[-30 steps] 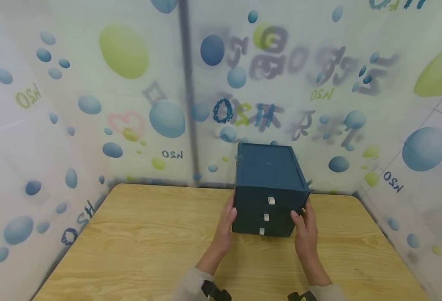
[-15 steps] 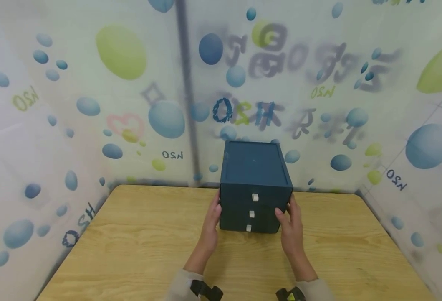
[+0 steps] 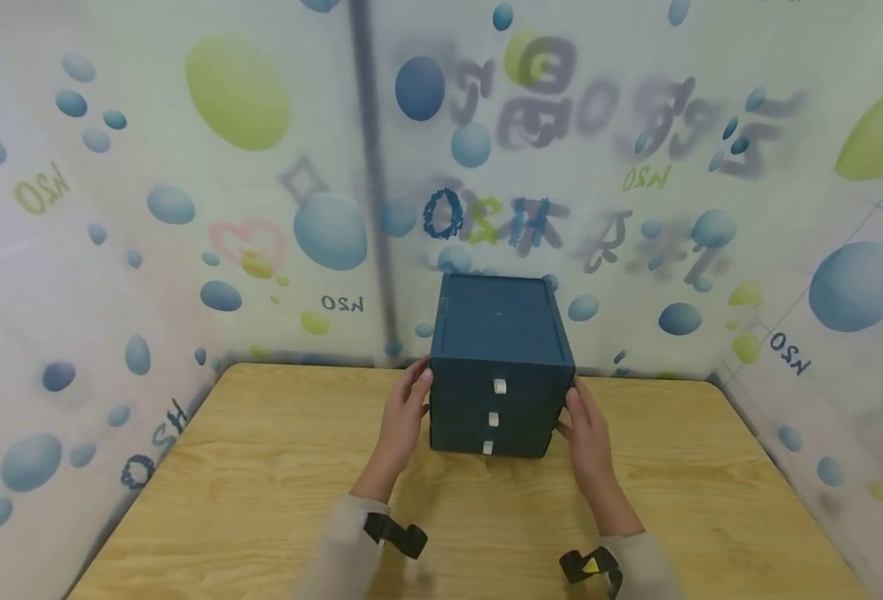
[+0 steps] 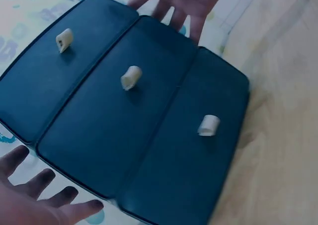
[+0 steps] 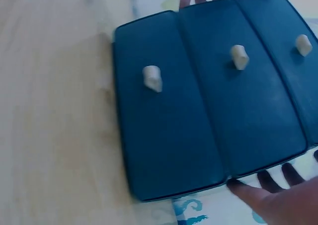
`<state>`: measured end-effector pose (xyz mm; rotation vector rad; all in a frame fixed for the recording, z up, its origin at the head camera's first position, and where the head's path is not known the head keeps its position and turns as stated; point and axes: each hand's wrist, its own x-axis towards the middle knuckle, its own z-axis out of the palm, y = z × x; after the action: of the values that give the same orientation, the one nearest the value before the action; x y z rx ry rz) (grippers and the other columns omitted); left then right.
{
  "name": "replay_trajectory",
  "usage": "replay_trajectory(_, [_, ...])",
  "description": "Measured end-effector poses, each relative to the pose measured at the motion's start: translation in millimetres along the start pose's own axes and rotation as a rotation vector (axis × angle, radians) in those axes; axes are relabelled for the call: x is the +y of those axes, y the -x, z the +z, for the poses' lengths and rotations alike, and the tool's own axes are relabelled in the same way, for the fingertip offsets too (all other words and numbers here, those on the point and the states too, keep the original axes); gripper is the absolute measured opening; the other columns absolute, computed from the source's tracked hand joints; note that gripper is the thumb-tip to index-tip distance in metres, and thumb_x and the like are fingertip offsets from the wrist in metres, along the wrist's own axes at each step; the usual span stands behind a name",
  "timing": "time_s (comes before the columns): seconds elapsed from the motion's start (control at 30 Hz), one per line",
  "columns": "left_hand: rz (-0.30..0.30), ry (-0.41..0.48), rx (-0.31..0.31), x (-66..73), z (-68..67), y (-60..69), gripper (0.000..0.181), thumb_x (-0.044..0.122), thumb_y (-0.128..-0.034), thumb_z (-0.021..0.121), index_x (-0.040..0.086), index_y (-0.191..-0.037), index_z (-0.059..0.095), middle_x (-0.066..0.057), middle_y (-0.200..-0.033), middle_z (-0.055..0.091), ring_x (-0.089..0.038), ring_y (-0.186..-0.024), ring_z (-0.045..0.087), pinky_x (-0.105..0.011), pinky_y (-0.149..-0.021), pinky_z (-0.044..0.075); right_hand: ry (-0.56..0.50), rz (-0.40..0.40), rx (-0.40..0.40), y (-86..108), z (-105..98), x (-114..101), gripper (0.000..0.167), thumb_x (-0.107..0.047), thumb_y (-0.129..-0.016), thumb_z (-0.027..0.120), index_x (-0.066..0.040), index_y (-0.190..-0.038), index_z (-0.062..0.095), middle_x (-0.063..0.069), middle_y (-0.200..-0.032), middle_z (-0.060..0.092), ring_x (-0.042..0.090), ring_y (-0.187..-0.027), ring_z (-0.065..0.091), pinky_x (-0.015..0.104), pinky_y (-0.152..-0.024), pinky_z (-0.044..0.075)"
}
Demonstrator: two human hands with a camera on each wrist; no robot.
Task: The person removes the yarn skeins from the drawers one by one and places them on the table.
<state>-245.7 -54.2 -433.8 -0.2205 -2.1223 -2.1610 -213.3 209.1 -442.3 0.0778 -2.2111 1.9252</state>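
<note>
A dark blue three-drawer box (image 3: 501, 408) with small whitish pull tabs stands upright on the wooden table (image 3: 261, 467), its drawer fronts facing me. Beside its left side is my left hand (image 3: 402, 417), fingers extended along the wall. My right hand (image 3: 589, 433) is at the right side, its fingers fairly straight too. In the left wrist view, the fingers of the left hand (image 4: 39, 200) spread near the box's edge, uncurled. The right wrist view has the right hand (image 5: 278, 195) with a fingertip at the seam between two drawers. Whether the other fingertips touch the box is unclear.
A pale curtain (image 3: 276, 183) with blue and green spots hangs behind the table and along both sides. The box is near the table's back edge. A dark strap with a small device (image 3: 396, 533) is on the left wrist; another (image 3: 591, 567) is on the right.
The box has shifted left between both hands and turned slightly to face me more squarely. Most recently, the thumbs have come off the box's front and the hands have eased outward.
</note>
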Motion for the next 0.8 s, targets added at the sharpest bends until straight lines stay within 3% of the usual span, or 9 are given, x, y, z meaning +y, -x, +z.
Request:
replay_trajectory(0.17, [-0.051,0.037,-0.115,15.1,-3.5,-18.3,0.060,0.051,-0.1074,0.035,0.021,-0.159,0.035,-0.009,-0.166,0.031,-0.037,-0.153,0.029,-0.068,-0.114,0.033,-0.168,0.087,-0.072,-13.2,-6,-14,0.069,-0.052,-0.109,0.027,-0.014,-0.165,0.014,0.013,-0.171,0.011,0.045,-0.156,0.013,0.070,-0.118,0.022])
replay_trajectory(0.3, [-0.141,0.059,-0.193,24.1,-7.4,-30.9,0.066,0.053,-0.1060,0.034,0.020,-0.162,0.026,-0.012,-0.170,0.019,-0.044,-0.155,0.020,-0.071,-0.115,0.028,-0.211,0.085,-0.139,-21.6,-9,-22,0.066,-0.053,-0.108,0.028,-0.022,-0.165,0.014,0.010,-0.172,0.008,0.046,-0.157,0.007,0.075,-0.117,0.016])
replay_trajectory(0.47, [-0.234,0.057,-0.266,29.7,-10.9,-36.1,0.067,0.051,-0.1061,0.034,0.024,-0.164,0.016,-0.012,-0.172,0.005,-0.049,-0.155,0.011,-0.075,-0.114,0.025,-0.268,0.096,-0.193,-24.5,-12,-28,0.065,-0.048,-0.109,0.031,-0.019,-0.165,0.013,0.012,-0.172,0.006,0.044,-0.157,0.001,0.078,-0.116,0.012])
replay_trajectory(0.8, [-0.264,0.010,-0.267,32.4,-20.2,-31.4,0.069,0.055,-0.1056,0.032,0.028,-0.165,0.011,-0.010,-0.172,0.002,-0.048,-0.156,0.008,-0.075,-0.114,0.025,-0.245,0.144,-0.221,-25.9,-6,-29,0.069,-0.052,-0.108,0.030,-0.020,-0.165,0.010,0.010,-0.172,0.000,0.043,-0.158,0.001,0.075,-0.118,0.014])
